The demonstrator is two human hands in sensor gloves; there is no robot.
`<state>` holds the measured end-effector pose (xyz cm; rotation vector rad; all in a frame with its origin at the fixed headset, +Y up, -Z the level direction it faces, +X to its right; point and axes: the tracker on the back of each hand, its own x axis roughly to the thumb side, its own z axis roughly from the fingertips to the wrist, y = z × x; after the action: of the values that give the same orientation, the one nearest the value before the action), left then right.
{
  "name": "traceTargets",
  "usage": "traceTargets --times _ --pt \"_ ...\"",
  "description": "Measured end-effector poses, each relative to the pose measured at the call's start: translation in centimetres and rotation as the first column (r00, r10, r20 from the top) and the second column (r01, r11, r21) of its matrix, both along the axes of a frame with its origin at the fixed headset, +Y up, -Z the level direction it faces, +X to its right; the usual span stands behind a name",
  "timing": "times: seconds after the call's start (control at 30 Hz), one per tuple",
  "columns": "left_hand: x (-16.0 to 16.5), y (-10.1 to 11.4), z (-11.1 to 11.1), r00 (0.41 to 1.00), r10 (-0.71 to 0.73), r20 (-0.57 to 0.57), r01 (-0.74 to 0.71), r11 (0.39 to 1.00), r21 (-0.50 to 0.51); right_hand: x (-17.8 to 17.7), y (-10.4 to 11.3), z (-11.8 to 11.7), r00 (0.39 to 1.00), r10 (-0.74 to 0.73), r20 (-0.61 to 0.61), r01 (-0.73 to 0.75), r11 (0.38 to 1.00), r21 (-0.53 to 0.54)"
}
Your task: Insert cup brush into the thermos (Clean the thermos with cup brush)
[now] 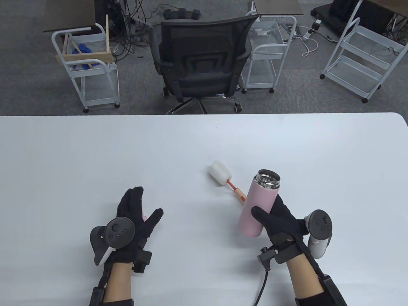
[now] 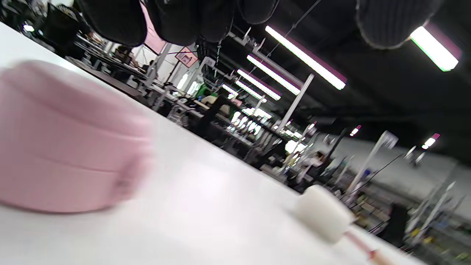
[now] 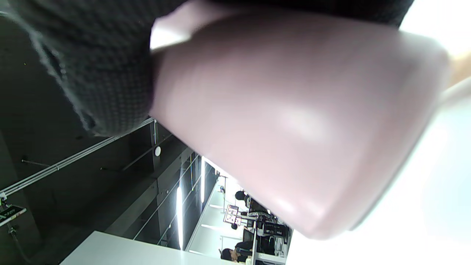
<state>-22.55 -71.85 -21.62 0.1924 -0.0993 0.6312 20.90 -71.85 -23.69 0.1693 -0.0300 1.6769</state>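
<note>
A pink thermos (image 1: 255, 220) with an open steel mouth (image 1: 268, 178) stands tilted on the white table (image 1: 95, 153). My right hand (image 1: 267, 207) grips its lower body, thumb in front and fingers behind. In the right wrist view the thermos body (image 3: 294, 121) fills the frame beside a gloved finger (image 3: 84, 62). The cup brush (image 1: 220, 174), with a white sponge head and a red and wooden handle, lies on the table just left of the thermos; its handle end is hidden behind it. My left hand (image 1: 145, 205) is open above a pink lid (image 1: 145, 217) that lies on the table (image 2: 66, 140).
The brush's sponge head (image 2: 323, 213) shows to the right of the lid in the left wrist view. Beyond the table's far edge stand a black office chair (image 1: 204, 63) and white wire carts (image 1: 89, 67).
</note>
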Motion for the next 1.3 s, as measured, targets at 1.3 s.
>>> traceTargets --times 1.3 --pt "5.0 -1.0 -0.3 0.795 0.486 0.363 -0.415 0.872 -0.259 -14.6 0.2 0.3 0.902 0.031 -0.430 -0.051 0.998 -0.034"
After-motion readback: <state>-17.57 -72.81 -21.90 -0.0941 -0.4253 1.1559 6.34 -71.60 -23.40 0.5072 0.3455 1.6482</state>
